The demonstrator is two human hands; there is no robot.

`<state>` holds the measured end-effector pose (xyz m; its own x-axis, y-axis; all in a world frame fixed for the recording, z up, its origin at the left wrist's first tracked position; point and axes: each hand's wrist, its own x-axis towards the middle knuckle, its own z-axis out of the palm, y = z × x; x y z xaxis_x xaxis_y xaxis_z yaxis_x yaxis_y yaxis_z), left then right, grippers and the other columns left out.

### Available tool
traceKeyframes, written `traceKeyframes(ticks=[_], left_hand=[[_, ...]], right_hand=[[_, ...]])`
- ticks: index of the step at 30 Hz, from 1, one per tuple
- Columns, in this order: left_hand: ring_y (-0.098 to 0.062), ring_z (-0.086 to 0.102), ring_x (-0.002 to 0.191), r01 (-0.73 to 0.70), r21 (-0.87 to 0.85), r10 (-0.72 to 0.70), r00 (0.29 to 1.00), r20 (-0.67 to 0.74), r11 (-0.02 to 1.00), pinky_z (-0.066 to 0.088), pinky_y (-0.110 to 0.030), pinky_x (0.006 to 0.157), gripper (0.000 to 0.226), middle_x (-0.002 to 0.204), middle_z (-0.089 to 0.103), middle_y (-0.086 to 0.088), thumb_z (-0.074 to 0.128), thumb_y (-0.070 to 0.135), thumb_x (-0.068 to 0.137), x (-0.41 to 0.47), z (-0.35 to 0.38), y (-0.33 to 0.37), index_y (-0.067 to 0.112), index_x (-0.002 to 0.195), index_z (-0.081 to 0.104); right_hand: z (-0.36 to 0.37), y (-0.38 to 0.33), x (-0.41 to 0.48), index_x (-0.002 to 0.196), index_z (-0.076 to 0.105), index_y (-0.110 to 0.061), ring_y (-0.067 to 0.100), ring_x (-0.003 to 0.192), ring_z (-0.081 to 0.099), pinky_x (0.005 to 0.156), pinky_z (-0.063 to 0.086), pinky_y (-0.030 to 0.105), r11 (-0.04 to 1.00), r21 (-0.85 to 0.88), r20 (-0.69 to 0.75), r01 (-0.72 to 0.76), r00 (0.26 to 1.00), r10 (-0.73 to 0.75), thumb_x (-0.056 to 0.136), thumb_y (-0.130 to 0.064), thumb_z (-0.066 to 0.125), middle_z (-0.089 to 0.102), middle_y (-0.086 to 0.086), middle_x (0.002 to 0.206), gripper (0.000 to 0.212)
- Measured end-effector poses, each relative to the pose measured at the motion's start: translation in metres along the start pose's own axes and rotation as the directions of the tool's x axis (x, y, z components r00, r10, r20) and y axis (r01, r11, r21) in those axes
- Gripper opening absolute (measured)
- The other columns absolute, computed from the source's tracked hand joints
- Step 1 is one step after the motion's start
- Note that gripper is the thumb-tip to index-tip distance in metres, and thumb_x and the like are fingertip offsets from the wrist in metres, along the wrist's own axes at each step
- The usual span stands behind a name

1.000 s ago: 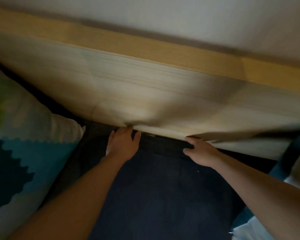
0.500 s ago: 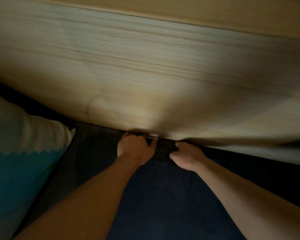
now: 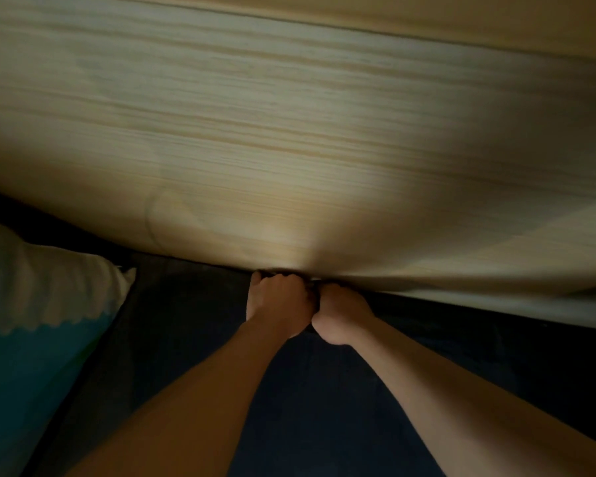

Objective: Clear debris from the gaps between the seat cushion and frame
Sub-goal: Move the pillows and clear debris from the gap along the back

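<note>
The single head-worn view looks forward and steeply down from close above the dark seat cushion point(image 3: 324, 407), facing the pale striped backrest point(image 3: 289, 132) that fills its upper half. Both forearms reach in from the bottom edge.

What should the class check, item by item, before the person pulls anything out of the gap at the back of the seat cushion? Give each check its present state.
1. Both hands at the gap: ok. The left hand and right hand meet, knuckles together, where the dark seat cushion meets the pale back panel.
2. Fingertips inside the gap: ok, they are tucked out of sight under the panel's edge.
3. Debris held: cannot tell, nothing shows in either hand.
4. Gap lit enough to inspect: not ok, it lies in deep shadow.
5. Pillow clear of the hands: ok, it lies apart, far left.
</note>
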<state>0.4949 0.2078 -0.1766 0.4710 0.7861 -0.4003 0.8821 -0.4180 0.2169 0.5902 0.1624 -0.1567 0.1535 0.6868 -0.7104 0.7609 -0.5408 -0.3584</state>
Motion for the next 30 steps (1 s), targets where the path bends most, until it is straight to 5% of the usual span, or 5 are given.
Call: traceKeyframes(ticks=[8,13,20,27,30], left_hand=[[-0.018,0.060,0.080,0.058,-0.321,-0.047,0.998,0.041,0.945,0.023,-0.032,0.096,0.031,0.066,0.066,0.004,0.043,0.037,0.090,0.006,0.010,-0.015,0.031,0.090,0.073],[-0.018,0.062,0.095,0.102,-0.416,-0.078,0.994,0.074,0.904,0.026,-0.033,0.101,0.026,0.086,0.075,0.001,0.050,0.038,0.089,0.010,0.009,-0.016,0.029,0.089,0.075],[-0.009,0.064,0.092,0.113,-0.581,-0.088,0.994,0.070,0.806,0.040,-0.038,0.101,0.027,0.076,0.072,0.014,0.059,0.056,0.080,0.008,0.010,-0.019,0.035,0.084,0.076],[0.005,0.057,0.050,0.105,-0.653,-0.153,0.988,-0.017,0.750,0.039,-0.015,0.057,0.029,0.042,0.059,0.015,0.065,0.050,0.079,0.000,0.004,-0.015,0.028,0.065,0.075],[0.009,0.052,0.043,0.116,-0.708,-0.164,0.987,0.001,0.696,0.031,-0.007,0.038,0.022,0.037,0.054,0.021,0.067,0.039,0.082,-0.006,-0.006,-0.013,0.025,0.068,0.075]], right_hand=[[0.007,0.016,0.001,0.140,0.040,-0.024,0.024,0.122,0.049,0.098,0.047,0.033,0.947,0.319,0.000,-0.017,1.000,0.018,0.077,-0.003,0.042,0.048,0.005,0.139,0.066],[0.010,0.022,0.003,0.141,0.038,-0.025,0.011,0.097,0.057,0.065,0.046,0.017,0.855,0.517,0.038,-0.041,0.999,0.025,0.072,-0.003,0.045,0.052,-0.003,0.130,0.073],[0.013,0.025,0.003,0.133,0.052,-0.019,0.016,0.128,0.045,0.106,0.035,0.031,0.699,0.715,0.020,-0.024,1.000,0.014,0.081,-0.026,0.062,0.047,-0.003,0.142,0.053],[0.021,0.024,-0.006,0.126,0.056,-0.011,0.015,0.122,0.051,0.096,0.041,0.024,0.727,0.678,-0.164,0.108,0.986,0.007,0.088,-0.020,0.054,0.060,-0.003,0.125,0.039],[0.021,0.019,-0.013,0.108,0.051,0.009,0.044,0.109,0.052,0.096,0.042,0.056,0.787,0.598,-0.247,0.152,0.969,0.000,0.087,-0.013,0.049,0.055,0.034,0.115,0.031]])
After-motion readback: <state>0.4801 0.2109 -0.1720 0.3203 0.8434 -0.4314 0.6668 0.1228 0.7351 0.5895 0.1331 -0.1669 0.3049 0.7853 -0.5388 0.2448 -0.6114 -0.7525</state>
